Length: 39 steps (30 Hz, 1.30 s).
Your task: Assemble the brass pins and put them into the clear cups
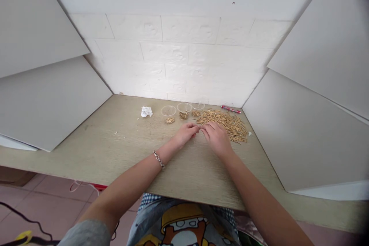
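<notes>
My left hand [186, 133] and my right hand [215, 137] meet fingertip to fingertip just above the table. Both are closed in a pinch; what sits between the fingertips is too small to make out. Right beside and behind my right hand spreads a heap of thin gold-coloured metal pins [233, 125], partly hidden by that hand. Beyond my left hand are small gold-coloured parts gathered in a left pile [170, 120], a middle pile [183, 115] and a right pile [196, 113], by round clear plastic containers whose rims [168, 110] show.
Crumpled white paper [147, 112] lies left of the containers. A red patterned tube [230, 109] rests behind the pins near the wall. White scraps [249, 133] dot the wooden table [121, 161]. Grey-white panels [317, 134] flank both sides, and a white brick-patterned wall [173, 54] closes the back.
</notes>
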### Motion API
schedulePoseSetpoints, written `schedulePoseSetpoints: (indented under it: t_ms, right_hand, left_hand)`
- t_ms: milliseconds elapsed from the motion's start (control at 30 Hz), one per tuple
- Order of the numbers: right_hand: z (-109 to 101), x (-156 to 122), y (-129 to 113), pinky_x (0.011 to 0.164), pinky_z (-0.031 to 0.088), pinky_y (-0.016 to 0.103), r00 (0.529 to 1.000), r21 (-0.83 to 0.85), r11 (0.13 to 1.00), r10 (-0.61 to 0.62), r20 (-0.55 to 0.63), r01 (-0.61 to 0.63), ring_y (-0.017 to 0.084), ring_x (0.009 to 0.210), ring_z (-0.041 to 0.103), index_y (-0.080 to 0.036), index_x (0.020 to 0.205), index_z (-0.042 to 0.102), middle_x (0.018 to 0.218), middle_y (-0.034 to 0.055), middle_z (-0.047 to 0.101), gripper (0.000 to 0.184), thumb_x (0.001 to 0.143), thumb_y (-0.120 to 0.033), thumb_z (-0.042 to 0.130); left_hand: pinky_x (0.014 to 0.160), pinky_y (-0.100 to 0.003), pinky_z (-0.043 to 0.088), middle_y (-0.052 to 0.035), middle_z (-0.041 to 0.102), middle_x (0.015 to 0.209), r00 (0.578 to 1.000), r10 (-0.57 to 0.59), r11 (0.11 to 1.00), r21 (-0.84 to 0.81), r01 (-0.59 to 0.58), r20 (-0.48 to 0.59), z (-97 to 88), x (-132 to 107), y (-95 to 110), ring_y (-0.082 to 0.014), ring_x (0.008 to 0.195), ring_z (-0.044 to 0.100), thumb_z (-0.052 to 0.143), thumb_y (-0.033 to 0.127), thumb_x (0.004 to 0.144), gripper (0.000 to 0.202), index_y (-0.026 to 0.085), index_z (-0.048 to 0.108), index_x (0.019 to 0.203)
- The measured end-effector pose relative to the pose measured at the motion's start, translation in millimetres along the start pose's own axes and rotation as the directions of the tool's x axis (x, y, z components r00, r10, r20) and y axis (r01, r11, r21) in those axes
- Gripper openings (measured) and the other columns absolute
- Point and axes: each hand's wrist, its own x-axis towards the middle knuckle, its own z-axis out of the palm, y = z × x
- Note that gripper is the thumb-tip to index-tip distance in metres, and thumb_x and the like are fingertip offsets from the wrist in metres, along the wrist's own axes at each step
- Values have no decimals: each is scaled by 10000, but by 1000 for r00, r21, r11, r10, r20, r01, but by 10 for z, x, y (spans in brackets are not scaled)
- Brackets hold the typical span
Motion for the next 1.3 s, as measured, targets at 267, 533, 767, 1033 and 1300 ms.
schedulePoseSetpoints:
  t_ms: [267, 533, 767, 1033, 1300]
  right_hand:
    - [-8, -1, -18, 758, 395, 327, 1000, -32, 999, 8, -15, -8, 193, 799, 548, -185, 830, 620, 823, 63, 627, 212, 857, -249, 420]
    - [28, 3, -2, 824, 410, 346, 996, 128, 990, -49, -81, 59, 186, 886, 566, -187, 813, 593, 926, 70, 645, 169, 838, -204, 426]
    - [73, -2, 11, 831, 417, 357, 983, 158, 981, -91, -157, 116, 166, 791, 599, -203, 730, 536, 828, 39, 664, 105, 798, -161, 469]
    - [119, -16, 37, 841, 431, 375, 969, 152, 976, -123, -214, 158, 171, 772, 604, -199, 735, 520, 790, 33, 663, 64, 783, -159, 503]
    - [131, -25, 30, 888, 418, 392, 967, 155, 974, -127, -220, 163, 161, 762, 604, -202, 738, 507, 768, 26, 651, 75, 790, -153, 485]
  left_hand:
    - [495, -210, 261, 54, 433, 521, 1000, 23, 1000, 16, -23, -13, 3, 3, 8, -62, 493, 361, 571, 339, 662, 207, 149, 504, 614]
    - [505, -217, 258, 52, 427, 514, 999, -7, 999, -42, 8, 32, -15, 36, -31, -65, 490, 364, 588, 340, 649, 222, 146, 486, 615]
    - [515, -219, 268, 39, 461, 530, 993, -10, 992, -124, 25, 115, -22, 38, -22, -59, 496, 368, 600, 286, 647, 188, 136, 496, 601]
    - [552, -223, 292, 33, 487, 544, 984, -77, 953, -278, 120, 161, -28, 53, -61, -54, 517, 409, 657, 253, 624, 196, 124, 511, 602]
    - [564, -214, 309, 27, 501, 543, 968, -107, 913, -364, 186, 226, -37, 47, -59, -53, 532, 425, 693, 261, 603, 216, 115, 535, 597]
